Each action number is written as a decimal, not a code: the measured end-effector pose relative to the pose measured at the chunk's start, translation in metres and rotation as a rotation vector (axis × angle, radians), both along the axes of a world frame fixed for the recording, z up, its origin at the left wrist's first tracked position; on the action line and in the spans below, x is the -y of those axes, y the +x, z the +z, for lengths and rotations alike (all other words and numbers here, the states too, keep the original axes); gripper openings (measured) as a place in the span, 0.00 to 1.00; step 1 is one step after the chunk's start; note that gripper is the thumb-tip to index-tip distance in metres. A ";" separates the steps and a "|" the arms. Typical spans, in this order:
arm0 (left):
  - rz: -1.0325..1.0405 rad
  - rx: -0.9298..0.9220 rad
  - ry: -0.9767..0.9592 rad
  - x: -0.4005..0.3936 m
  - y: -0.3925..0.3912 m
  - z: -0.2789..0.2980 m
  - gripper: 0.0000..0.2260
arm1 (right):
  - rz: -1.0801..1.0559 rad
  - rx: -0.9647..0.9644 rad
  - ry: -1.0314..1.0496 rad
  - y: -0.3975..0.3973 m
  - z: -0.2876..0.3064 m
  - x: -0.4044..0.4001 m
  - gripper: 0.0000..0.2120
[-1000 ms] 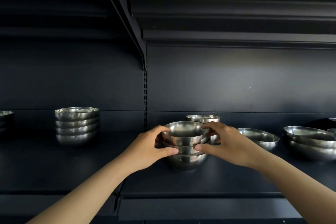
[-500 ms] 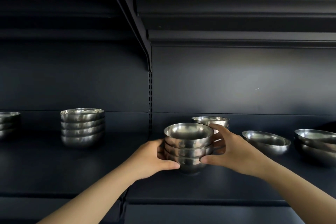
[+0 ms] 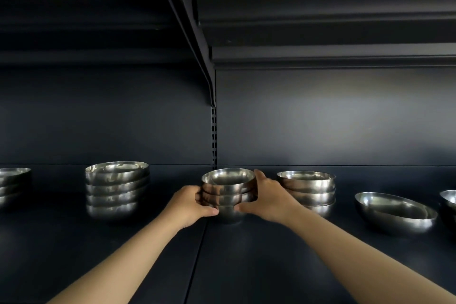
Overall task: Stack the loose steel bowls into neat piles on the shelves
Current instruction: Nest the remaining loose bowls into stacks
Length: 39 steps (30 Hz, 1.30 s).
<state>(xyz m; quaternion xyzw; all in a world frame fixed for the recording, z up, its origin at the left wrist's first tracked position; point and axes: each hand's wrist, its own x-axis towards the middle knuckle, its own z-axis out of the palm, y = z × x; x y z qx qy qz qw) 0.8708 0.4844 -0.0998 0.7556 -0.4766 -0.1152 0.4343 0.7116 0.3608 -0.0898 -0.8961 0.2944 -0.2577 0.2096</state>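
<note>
Head view only. Centre of frame, I've got the small stack of steel bowls (image 3: 228, 194), about three nested, sitting on the dark shelf (image 3: 259, 261) right at the seam between two shelf panels. Left hand (image 3: 187, 205) grasps the stack's left side, thumb curled under the lower bowl. Right hand (image 3: 269, 198) grasps the right side, fingers up near the top rim, thumb low. So both grips are clenched on the same stack. I can't tell whether the bottom bowl is resting on the shelf or just lifted; the base is in shadow.

Left of centre: a taller pile (image 3: 117, 189), well apart. Just right of my right hand: another pile (image 3: 307, 189), near the held stack. Lower right: a loose wide bowl (image 3: 394, 212), tilted, alone. Far left edge and far right edge: more bowls, cut off.

Step, as I judge it: placing or shifting the centre stack. Next move calls for setting it down squarely, rims level, then releasing both hands without dragging the top bowl askew. The loose tilted bowl on the right is not yet piled.
</note>
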 end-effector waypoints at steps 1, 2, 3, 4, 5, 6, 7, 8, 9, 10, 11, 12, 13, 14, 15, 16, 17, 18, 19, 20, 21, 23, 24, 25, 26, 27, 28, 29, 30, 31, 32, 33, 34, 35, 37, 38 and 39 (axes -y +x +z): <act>0.018 0.006 -0.014 0.002 0.002 -0.004 0.12 | -0.002 0.005 0.006 0.004 -0.003 0.001 0.51; 0.032 0.008 -0.029 0.003 0.004 -0.008 0.11 | -0.001 0.022 0.008 0.006 -0.006 0.001 0.51; 0.039 0.004 -0.046 0.004 0.005 -0.012 0.10 | 0.002 0.044 0.005 0.007 -0.010 0.001 0.49; 0.042 -0.001 -0.062 0.005 0.005 -0.017 0.09 | 0.006 0.070 0.001 0.006 -0.014 0.002 0.46; 0.043 0.001 -0.073 0.006 0.005 -0.020 0.09 | 0.017 0.097 -0.001 0.004 -0.018 0.004 0.41; 0.047 0.011 -0.080 0.007 0.005 -0.022 0.09 | 0.030 0.121 -0.003 0.002 -0.020 0.005 0.34; 0.055 0.027 -0.085 0.008 0.005 -0.023 0.09 | 0.039 0.140 -0.009 0.000 -0.021 0.006 0.27; 0.067 0.045 -0.090 0.008 0.005 -0.023 0.09 | 0.043 0.155 -0.022 -0.002 -0.022 0.007 0.23; 0.086 0.070 -0.095 0.007 0.005 -0.022 0.08 | 0.044 0.170 -0.041 -0.003 -0.022 0.007 0.19; 0.111 0.112 -0.094 0.006 0.005 -0.021 0.08 | 0.041 0.184 -0.069 -0.004 -0.021 0.006 0.16; 0.144 0.176 -0.083 0.005 0.004 -0.020 0.08 | 0.033 0.193 -0.110 -0.005 -0.021 0.005 0.15; 0.181 0.251 -0.062 0.003 0.004 -0.019 0.08 | 0.020 0.198 -0.161 -0.006 -0.020 0.005 0.14; 0.217 0.322 -0.038 0.002 0.003 -0.018 0.10 | 0.004 0.200 -0.215 -0.007 -0.020 0.004 0.14; 0.246 0.376 -0.016 0.001 0.002 -0.018 0.13 | -0.011 0.199 -0.265 -0.008 -0.019 0.004 0.13; 0.266 0.416 0.000 0.001 0.002 -0.018 0.16 | -0.019 0.197 -0.306 -0.010 -0.019 0.003 0.12; 0.277 0.449 0.012 0.001 0.001 -0.018 0.17 | -0.022 0.191 -0.338 -0.011 -0.019 0.002 0.11; 0.281 0.482 0.023 0.001 0.000 -0.017 0.18 | -0.022 0.178 -0.367 -0.012 -0.018 0.001 0.10; 0.279 0.514 0.032 0.001 0.000 -0.017 0.18 | -0.023 0.163 -0.398 -0.014 -0.018 -0.001 0.09; 0.274 0.542 0.038 0.001 -0.001 -0.017 0.17 | -0.023 0.148 -0.432 -0.016 -0.017 -0.003 0.08; 0.268 0.564 0.036 0.000 -0.002 -0.016 0.16 | -0.022 0.139 -0.463 -0.019 -0.017 -0.006 0.08; 0.259 0.578 0.028 0.000 -0.003 -0.015 0.15 | -0.020 0.138 -0.487 -0.024 -0.016 -0.009 0.07; 0.229 0.582 -0.001 -0.002 -0.007 -0.014 0.10 | -0.012 0.159 -0.528 -0.039 -0.018 -0.017 0.07; 0.207 0.573 -0.012 -0.003 -0.011 -0.014 0.08 | 0.004 0.167 -0.547 -0.049 -0.019 -0.021 0.06; 0.180 0.557 -0.021 -0.004 -0.015 -0.013 0.06 | 0.030 0.164 -0.562 -0.059 -0.021 -0.025 0.07; 0.151 0.537 -0.034 -0.005 -0.021 -0.012 0.04 | 0.061 0.150 -0.575 -0.070 -0.023 -0.028 0.07; 0.122 0.518 -0.057 -0.005 -0.027 -0.011 0.04 | 0.089 0.134 -0.584 -0.082 -0.024 -0.029 0.07; 0.097 0.499 -0.089 -0.004 -0.035 -0.008 0.04 | 0.108 0.121 -0.591 -0.094 -0.025 -0.029 0.07; 0.074 0.472 -0.129 -0.003 -0.045 -0.006 0.04 | 0.113 0.114 -0.596 -0.106 -0.024 -0.027 0.07; 0.055 0.427 -0.172 0.000 -0.056 -0.003 0.04 | 0.106 0.112 -0.602 -0.118 -0.022 -0.024 0.07; 0.033 0.369 -0.210 0.005 -0.068 -0.001 0.05 | 0.093 0.118 -0.601 -0.130 -0.018 -0.018 0.07; 0.008 0.311 -0.231 0.012 -0.081 0.000 0.06 | 0.073 0.138 -0.584 -0.140 -0.012 -0.011 0.07; -0.016 0.260 -0.232 0.022 -0.095 0.002 0.08 | 0.047 0.173 -0.554 -0.150 -0.006 -0.003 0.06; -0.028 0.222 -0.228 0.032 -0.108 0.003 0.12 | 0.018 0.217 -0.524 -0.158 0.000 0.007 0.06; -0.019 0.199 -0.228 0.045 -0.121 0.005 0.17 | -0.013 0.253 -0.501 -0.164 0.006 0.018 0.07; 0.044 0.179 -0.208 0.071 -0.139 0.009 0.29 | -0.061 0.265 -0.451 -0.166 0.015 0.041 0.11; 0.072 0.162 -0.188 0.083 -0.146 0.011 0.35 | -0.070 0.255 -0.409 -0.163 0.019 0.053 0.14; 0.089 0.132 -0.171 0.093 -0.150 0.012 0.40 | -0.073 0.245 -0.356 -0.159 0.021 0.064 0.18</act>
